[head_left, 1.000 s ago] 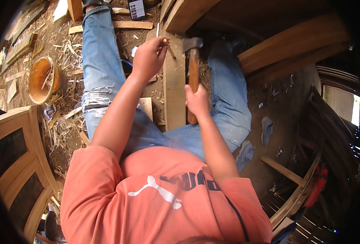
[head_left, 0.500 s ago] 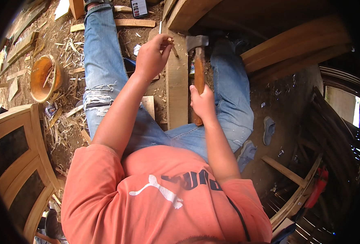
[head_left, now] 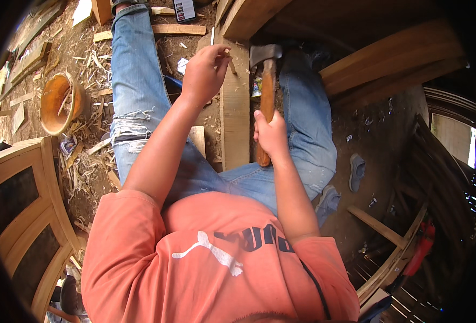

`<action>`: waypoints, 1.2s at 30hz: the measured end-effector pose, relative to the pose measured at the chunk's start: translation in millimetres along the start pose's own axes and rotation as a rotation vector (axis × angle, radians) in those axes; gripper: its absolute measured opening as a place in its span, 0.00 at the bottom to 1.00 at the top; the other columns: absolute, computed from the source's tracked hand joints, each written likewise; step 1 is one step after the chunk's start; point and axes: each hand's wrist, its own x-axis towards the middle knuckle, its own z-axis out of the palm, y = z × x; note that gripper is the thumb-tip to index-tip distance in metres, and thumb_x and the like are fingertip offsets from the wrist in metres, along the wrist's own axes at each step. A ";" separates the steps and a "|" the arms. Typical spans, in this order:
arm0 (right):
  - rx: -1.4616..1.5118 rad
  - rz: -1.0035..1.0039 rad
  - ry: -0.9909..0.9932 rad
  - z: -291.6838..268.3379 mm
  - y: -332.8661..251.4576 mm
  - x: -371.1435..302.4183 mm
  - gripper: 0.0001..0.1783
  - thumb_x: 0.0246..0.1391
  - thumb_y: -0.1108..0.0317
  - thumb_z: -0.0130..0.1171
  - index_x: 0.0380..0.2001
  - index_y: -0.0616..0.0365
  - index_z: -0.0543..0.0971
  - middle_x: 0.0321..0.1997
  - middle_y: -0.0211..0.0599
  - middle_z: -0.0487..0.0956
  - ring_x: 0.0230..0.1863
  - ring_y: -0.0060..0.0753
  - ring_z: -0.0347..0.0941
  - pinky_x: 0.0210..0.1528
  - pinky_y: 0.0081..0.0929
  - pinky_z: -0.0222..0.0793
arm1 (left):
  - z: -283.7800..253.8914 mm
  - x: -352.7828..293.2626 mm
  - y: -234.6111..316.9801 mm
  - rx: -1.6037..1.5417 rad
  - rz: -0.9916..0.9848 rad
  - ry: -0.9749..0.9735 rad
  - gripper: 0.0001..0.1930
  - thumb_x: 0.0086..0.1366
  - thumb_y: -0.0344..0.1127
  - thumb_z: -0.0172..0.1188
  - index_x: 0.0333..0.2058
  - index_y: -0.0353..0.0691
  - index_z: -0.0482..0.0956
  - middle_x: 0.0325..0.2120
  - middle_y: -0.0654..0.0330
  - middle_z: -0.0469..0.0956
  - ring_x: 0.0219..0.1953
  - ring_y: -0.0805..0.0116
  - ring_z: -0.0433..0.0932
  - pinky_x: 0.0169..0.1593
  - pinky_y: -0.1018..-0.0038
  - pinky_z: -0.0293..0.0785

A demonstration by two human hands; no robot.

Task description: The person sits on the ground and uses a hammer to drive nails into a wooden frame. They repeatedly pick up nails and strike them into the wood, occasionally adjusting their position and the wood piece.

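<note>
My left hand (head_left: 206, 70) is closed round a thin wooden stick (head_left: 232, 65) above a long board. The stick's lower end points down toward the board (head_left: 234, 124), which lies between my legs. A slim white rod (head_left: 212, 35) shows just beyond this hand; whether the fingers hold it, I cannot tell. My right hand (head_left: 272, 134) grips the lower part of a hatchet's brown wooden handle. The hatchet (head_left: 267, 91) stands with its dark metal head up, right of the board, its flared edge facing left. Head and stick are apart.
A round orange-brown tub (head_left: 61, 105) stands at left among wood shavings (head_left: 90, 167). A wooden frame with dark panels (head_left: 47, 199) is nearer left. Thick timbers (head_left: 388, 56) jut in at upper right. A phone (head_left: 184, 11) lies far ahead; sandals (head_left: 357, 172) lie at right.
The hatchet has shifted slightly right, away from the stick, with my right hand. My left hand stays nearly in place, turned a little.
</note>
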 end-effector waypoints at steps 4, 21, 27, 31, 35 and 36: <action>0.198 -0.137 0.009 11.0 -1.5 -6.4 0.12 0.76 0.63 0.60 0.42 0.61 0.74 0.24 0.29 0.76 0.20 0.22 0.73 0.24 0.27 0.71 | 0.1 -1.1 2.9 0.035 -0.022 -0.027 0.12 0.70 0.27 0.70 0.51 0.38 0.86 0.44 0.52 0.89 0.45 0.59 0.92 0.49 0.66 0.87; -0.413 -0.204 0.061 15.4 -0.6 -4.4 0.18 0.70 0.58 0.64 0.49 0.63 0.82 0.40 0.59 0.88 0.46 0.66 0.86 0.48 0.52 0.80 | 4.7 -3.9 -0.6 0.047 -0.004 -0.005 0.14 0.69 0.27 0.71 0.52 0.39 0.87 0.44 0.49 0.89 0.44 0.56 0.91 0.48 0.65 0.87; -0.263 -0.245 0.077 12.0 -18.4 -11.9 0.17 0.70 0.58 0.65 0.49 0.63 0.82 0.36 0.54 0.87 0.39 0.58 0.86 0.43 0.47 0.79 | -2.3 2.8 12.3 0.072 0.031 0.022 0.14 0.69 0.28 0.71 0.53 0.39 0.87 0.44 0.50 0.89 0.44 0.56 0.91 0.48 0.64 0.88; -0.342 -0.383 0.128 15.8 -5.6 -12.3 0.15 0.72 0.61 0.64 0.49 0.64 0.81 0.29 0.42 0.84 0.28 0.34 0.85 0.34 0.36 0.77 | 3.7 -1.6 5.3 0.087 0.039 0.012 0.14 0.70 0.28 0.71 0.53 0.40 0.87 0.44 0.50 0.89 0.43 0.55 0.91 0.48 0.63 0.87; -0.316 -0.187 0.072 19.6 24.3 -1.3 0.16 0.70 0.60 0.65 0.49 0.63 0.82 0.35 0.54 0.86 0.39 0.56 0.85 0.42 0.47 0.78 | 3.0 1.9 7.2 0.118 0.040 -0.003 0.15 0.70 0.27 0.70 0.54 0.40 0.87 0.44 0.50 0.89 0.43 0.55 0.91 0.48 0.63 0.87; -0.250 -0.101 0.044 19.2 22.9 -0.7 0.18 0.69 0.58 0.65 0.49 0.64 0.83 0.40 0.62 0.87 0.46 0.69 0.86 0.48 0.54 0.80 | 2.3 2.3 6.6 0.133 0.052 -0.008 0.15 0.70 0.27 0.70 0.54 0.40 0.87 0.44 0.50 0.89 0.44 0.55 0.91 0.48 0.63 0.87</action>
